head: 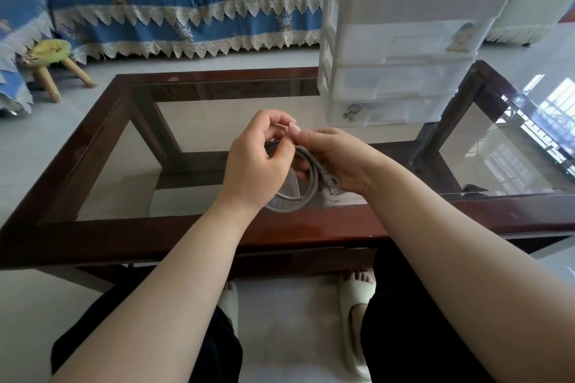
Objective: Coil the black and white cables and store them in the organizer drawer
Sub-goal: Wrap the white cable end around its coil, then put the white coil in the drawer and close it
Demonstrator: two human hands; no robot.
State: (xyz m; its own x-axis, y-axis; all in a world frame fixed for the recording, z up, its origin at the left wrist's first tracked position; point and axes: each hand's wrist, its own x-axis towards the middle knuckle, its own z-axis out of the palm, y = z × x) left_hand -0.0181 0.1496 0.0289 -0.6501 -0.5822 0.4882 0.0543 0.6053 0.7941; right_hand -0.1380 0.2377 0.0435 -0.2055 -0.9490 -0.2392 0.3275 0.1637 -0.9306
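Both hands are holding the white cable (303,183) just above the desk (199,228). The left hand (259,162) and right hand (334,158) are each keeping a tight grip around its loops, so the coiling looks nearly done. The organizer (401,50) drawers are sitting closed. No black cable is showing.

Cable: a pale grey-white cable (300,193), looped into a coil, is held at frame centre above the glass-topped table (199,224).
Left hand (259,162): fingers are curled round the coil's top.
Right hand (336,158): the coil's right side is gripped.
Organizer (395,50): stood upper right, drawers closed.
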